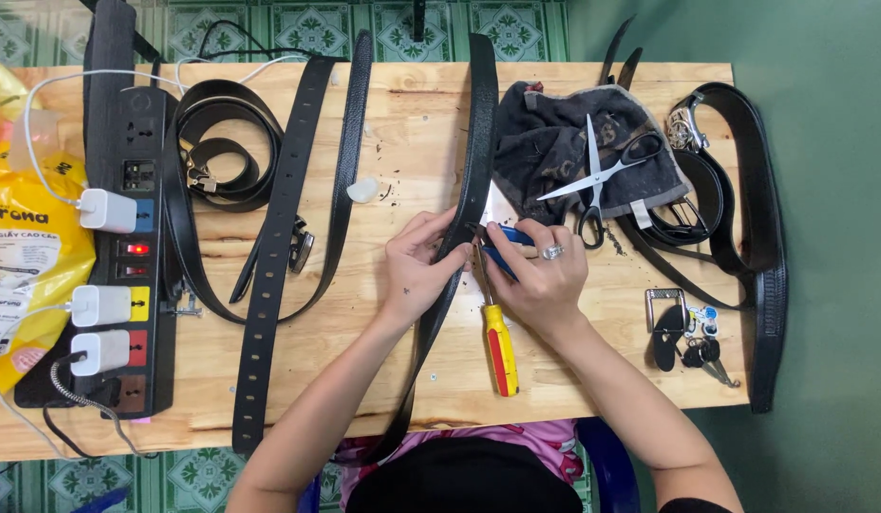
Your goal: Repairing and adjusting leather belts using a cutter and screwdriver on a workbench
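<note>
**Belt pinned under two hands at mid-bench**

Nearest the camera: dark lap and pink cloth, then both forearms reaching up onto the wooden bench (402, 104). Left hand (416, 275) flat on the black belt (478, 142), fingers closed down on its left edge, pressing it to the wood. Right hand (545, 280) just beside, on the belt's right edge, clamped around a blue-handled cutter (505, 249), blade tip touching the strap. Belt's long axis near-vertical, from far bench edge toward the lap, passing between the two hands; both equally close. Yellow-and-red screwdriver (500, 347) lying loose below the right hand, parallel to the belt. Scissors (597, 176) on a dark cloth (554, 142) beyond. Power strip (136, 237) far left.
</note>
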